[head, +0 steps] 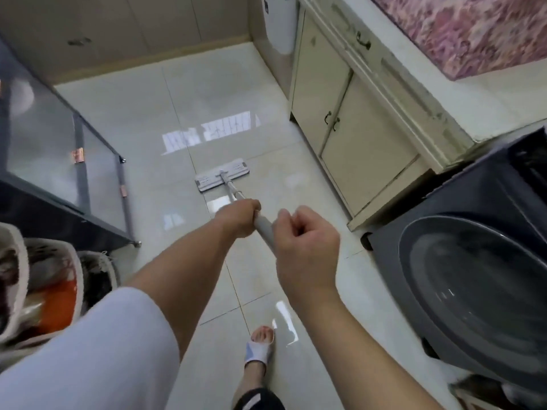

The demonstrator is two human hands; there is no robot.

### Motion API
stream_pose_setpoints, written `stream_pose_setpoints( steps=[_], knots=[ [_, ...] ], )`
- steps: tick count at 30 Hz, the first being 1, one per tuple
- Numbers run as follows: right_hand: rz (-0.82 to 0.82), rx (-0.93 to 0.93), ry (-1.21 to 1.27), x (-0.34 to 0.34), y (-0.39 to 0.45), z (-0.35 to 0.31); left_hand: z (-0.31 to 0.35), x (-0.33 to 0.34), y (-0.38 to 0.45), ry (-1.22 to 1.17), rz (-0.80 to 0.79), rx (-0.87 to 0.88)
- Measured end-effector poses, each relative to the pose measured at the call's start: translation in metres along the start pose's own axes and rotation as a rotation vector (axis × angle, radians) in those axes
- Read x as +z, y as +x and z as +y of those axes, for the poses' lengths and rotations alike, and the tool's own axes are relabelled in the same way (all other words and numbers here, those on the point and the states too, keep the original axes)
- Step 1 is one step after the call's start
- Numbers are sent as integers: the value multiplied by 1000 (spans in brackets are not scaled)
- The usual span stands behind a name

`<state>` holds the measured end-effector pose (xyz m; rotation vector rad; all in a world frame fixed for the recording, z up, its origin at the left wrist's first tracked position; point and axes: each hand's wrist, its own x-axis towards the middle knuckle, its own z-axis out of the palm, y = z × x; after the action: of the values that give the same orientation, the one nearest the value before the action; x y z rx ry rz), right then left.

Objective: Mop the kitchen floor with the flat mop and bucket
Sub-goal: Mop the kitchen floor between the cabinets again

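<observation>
A white flat mop head (222, 175) lies flat on the glossy beige tile floor (142, 113), a little ahead of me in the middle of the room. Its grey-white handle (263, 225) slants back toward me. My left hand (238, 216) grips the handle lower down, fingers wrapped round it. My right hand (307, 247) holds the handle's upper end, fingers curled round it. The bucket is out of view.
Cream cabinets (349, 119) line the right side, with a dark front-load washing machine (473, 276) beside them. A dark glass-panelled unit (59, 149) stands at left, baskets of items (44, 291) below it. A white bin (279, 22) sits in the far corner. My sandalled foot (260, 347) is on wet tile.
</observation>
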<state>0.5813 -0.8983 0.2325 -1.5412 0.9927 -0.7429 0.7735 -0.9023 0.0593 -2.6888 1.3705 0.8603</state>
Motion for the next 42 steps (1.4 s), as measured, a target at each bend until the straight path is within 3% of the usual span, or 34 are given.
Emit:
stream_pose_setpoints(
  steps=[4, 8, 16, 24, 31, 36, 38, 42],
  knots=[
    [27, -60, 1, 19, 66, 6, -8, -21, 66, -11, -28, -8],
    [71, 47, -41, -33, 50, 25, 34, 16, 50, -112, 53, -22],
    [194, 166, -172, -213, -42, 7, 193, 87, -58, -148, 40, 137],
    [235, 33, -362, -427, -160, -78, 408, 139, -241, -271, 14, 348],
    [351, -88, -434, -481, -184, -86, 474, 152, -279, -303, -40, 419],
    [308, -171, -332, -472, -155, -69, 465, 146, -237, -337, 30, 349],
    [244, -142, -237, -461, -136, -60, 452, 141, -212, -336, 52, 327],
    [281, -50, -62, -444, -81, -44, 434, 124, -150, -247, 146, 329]
  ],
)
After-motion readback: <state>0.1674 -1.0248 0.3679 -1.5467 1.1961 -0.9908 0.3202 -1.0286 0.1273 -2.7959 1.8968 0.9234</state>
